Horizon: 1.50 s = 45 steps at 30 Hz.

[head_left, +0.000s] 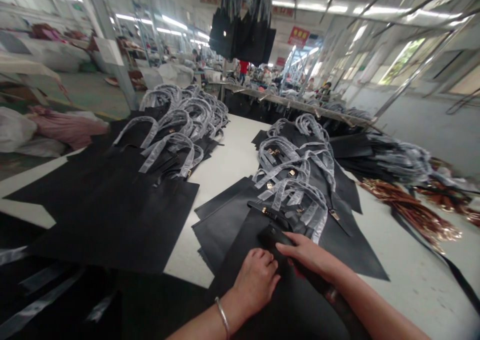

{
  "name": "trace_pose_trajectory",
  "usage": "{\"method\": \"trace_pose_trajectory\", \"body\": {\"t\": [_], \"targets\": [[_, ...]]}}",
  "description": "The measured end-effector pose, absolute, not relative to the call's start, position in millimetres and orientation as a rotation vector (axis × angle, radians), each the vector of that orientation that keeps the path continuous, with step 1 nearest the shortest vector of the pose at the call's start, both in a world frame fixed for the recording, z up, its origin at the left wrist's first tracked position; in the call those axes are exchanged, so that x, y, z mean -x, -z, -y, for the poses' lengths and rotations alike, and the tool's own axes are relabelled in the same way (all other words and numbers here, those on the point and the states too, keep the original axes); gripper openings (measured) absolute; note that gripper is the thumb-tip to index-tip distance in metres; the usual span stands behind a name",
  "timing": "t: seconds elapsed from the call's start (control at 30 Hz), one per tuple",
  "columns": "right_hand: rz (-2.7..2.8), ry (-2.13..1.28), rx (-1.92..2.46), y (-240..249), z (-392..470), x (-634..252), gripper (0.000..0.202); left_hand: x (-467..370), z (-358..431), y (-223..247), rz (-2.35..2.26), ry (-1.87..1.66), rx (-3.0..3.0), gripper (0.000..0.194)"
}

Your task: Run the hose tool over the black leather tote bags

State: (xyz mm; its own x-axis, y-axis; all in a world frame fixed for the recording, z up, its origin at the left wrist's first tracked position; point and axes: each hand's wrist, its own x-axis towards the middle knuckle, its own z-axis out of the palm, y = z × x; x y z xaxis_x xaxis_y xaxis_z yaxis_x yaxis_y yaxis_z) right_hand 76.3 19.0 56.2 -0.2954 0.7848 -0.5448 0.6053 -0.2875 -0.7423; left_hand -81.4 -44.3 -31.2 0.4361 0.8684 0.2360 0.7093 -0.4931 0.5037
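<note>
Lots of bags here, and the two bare hands are busy on just one, a flat black leather-look bag (pixel 243 237) on top of the near end of the right-hand stack. The right hand (pixel 309 255) has its fingers closed around a long dark strip (pixel 273 236), maybe a strap, maybe a tool, honestly can't tell from here. The left hand (pixel 257 280), with a shiny silver bangle (pixel 222 317) at the wrist, sits just left of it on the bag, fingers curled in; can't tell if they're pinching anything. There's a small gold metal fitting (pixel 264 210) up near the bag's top edge, so I'd guess that one's partway there. As for what looks done: the right stack of black bags (pixel 352 245) already has clear-plastic-wrapped handles (pixel 318 225), and a few gold bits show there too. The left stack of black bags (pixel 123 210), across a strip of pale counter (pixel 240 140), has the same wrapped loops. No idea which stack is finished and which is waiting, the layout alone doesn't settle it. Brown straps with gold-coloured hardware (pixel 405 207) lie loose off to the right, attached to nothing that I can make out. More black bags hang (pixel 243 35) at the far end, handles up. My read: mid-batch, this bag not finished yet.
</note>
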Motion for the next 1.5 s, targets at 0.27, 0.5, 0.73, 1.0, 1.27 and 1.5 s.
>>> {"method": "trace_pose_trajectory", "body": {"t": [0.27,0.5,0.73,1.0,1.27,1.5], "targets": [[1.77,-1.626,1.771,-62.6,-62.0,-29.0,0.025,83.4,47.8,23.9,-1.354,-0.698,-2.332,0.013],[1.812,-1.472,1.712,-62.4,-89.0,-3.8,0.031,86.9,47.5,31.0,-1.416,-0.843,-2.206,0.021],[1.859,-1.446,1.632,-99.7,-59.6,-52.2,0.035,82.9,31.2,49.1,-2.079,-0.929,-1.905,0.057],[1.62,-1.581,1.946,-81.8,7.2,-124.6,0.054,98.3,0.1,19.7,-2.18,-0.633,-1.715,0.082],[1.733,-1.141,1.932,-51.9,2.9,-126.6,0.077,117.1,-18.5,8.6,-1.941,-0.641,-1.769,0.02],[1.755,-1.179,1.909,-60.9,49.8,-144.4,0.092,199.0,-42.3,-64.1,-2.153,-0.82,-1.974,0.02]]}}
